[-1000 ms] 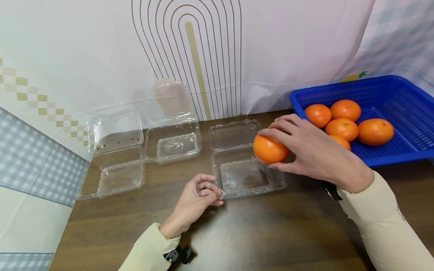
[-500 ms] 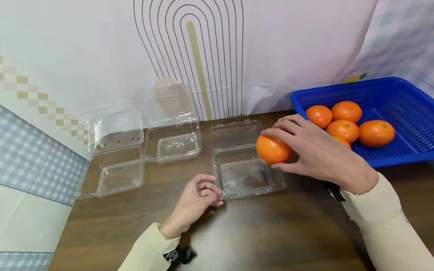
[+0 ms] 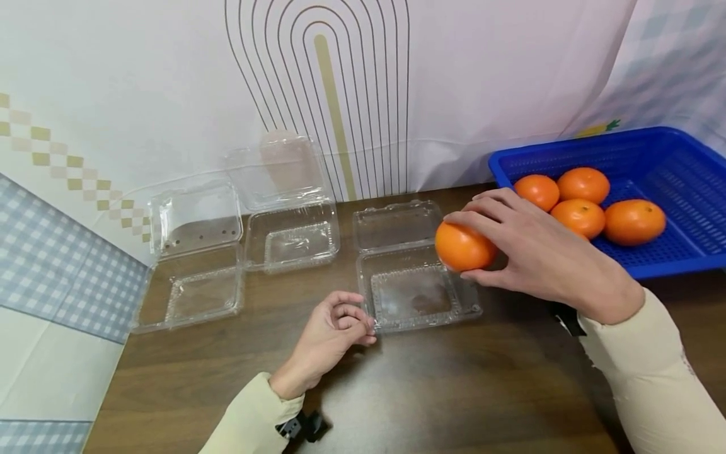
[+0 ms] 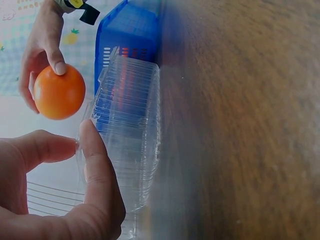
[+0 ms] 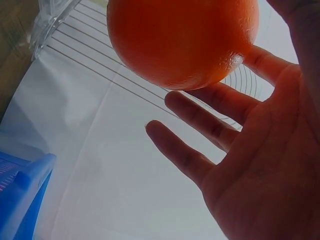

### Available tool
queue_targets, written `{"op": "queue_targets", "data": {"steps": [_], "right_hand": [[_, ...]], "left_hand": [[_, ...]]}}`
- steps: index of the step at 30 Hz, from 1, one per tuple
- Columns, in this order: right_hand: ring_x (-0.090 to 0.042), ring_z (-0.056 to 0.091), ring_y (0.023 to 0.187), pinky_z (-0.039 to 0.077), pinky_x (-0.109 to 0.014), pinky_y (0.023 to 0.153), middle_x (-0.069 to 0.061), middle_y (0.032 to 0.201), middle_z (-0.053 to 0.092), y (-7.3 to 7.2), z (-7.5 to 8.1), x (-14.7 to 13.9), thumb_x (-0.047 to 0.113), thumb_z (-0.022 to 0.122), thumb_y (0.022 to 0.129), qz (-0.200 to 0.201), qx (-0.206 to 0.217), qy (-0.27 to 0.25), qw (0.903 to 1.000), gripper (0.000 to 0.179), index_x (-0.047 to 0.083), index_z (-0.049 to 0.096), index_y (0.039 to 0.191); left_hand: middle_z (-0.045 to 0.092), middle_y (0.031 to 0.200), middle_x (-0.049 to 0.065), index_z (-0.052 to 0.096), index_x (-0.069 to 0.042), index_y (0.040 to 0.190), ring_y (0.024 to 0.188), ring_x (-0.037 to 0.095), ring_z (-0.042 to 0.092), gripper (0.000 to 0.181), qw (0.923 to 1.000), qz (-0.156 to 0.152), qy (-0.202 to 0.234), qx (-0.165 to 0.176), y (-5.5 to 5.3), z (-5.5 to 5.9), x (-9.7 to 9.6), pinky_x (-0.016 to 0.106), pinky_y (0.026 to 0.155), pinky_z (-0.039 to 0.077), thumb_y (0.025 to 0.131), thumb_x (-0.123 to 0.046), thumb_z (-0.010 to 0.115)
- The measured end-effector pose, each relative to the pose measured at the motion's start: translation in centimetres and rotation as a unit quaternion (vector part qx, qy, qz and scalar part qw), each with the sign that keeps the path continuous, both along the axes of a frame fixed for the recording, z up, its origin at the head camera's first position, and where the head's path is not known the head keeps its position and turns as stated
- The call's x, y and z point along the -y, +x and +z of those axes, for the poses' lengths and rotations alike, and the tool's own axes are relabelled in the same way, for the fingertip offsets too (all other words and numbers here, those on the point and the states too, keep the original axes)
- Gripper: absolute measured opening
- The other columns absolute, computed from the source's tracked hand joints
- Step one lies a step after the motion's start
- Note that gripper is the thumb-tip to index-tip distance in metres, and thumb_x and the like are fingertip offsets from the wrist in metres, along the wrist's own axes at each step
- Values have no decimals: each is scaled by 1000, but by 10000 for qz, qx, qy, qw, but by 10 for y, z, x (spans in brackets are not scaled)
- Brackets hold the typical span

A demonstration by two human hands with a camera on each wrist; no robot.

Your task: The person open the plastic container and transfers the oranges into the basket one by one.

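Observation:
My right hand [image 3: 533, 249] holds an orange [image 3: 464, 246] between fingertips and thumb, in the air above the right part of a clear plastic clamshell container [image 3: 414, 293]. In the right wrist view the orange [image 5: 182, 40] rests against some fingers, while others stretch out beside it. My left hand [image 3: 331, 334] is at that container's near left corner. The left wrist view shows its thumb and a finger pinching the container's rim [image 4: 82, 145]. The container lies with its lid [image 3: 397, 226] folded back, and no fruit shows in it.
Two more lidded clear containers [image 3: 204, 293] [image 3: 292, 236] stand open at the left, lids leaning back towards the patterned wall cloth [image 3: 454, 94]. A blue basket [image 3: 689, 208] at the right holds several oranges [image 3: 635, 222]. All stand on a brown wooden table [image 3: 454, 391].
The right hand and its orange have shifted slightly to the right. My left hand stays at the container's corner.

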State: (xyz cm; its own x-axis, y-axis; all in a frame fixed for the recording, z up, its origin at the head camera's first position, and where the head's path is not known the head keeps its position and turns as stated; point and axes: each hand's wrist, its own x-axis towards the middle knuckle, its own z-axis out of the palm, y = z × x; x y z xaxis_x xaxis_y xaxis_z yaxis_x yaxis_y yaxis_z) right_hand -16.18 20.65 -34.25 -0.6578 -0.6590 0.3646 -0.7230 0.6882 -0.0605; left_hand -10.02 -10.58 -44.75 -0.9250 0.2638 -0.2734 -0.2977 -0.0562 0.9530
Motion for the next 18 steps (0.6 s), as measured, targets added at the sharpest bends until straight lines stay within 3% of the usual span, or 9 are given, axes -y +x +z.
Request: {"op": "queue_targets", "data": {"steps": [18], "right_hand": [[-30, 50, 124, 47, -50, 105, -5, 123, 63, 3, 8, -8, 41, 89, 75, -187, 189, -29, 9996, 69, 16, 61, 133]], "left_hand": [[63, 93, 7, 42, 9, 131, 81, 16, 69, 49, 10000, 9, -6, -9, -1, 0, 0, 30, 78, 67, 86, 16, 56]]}}
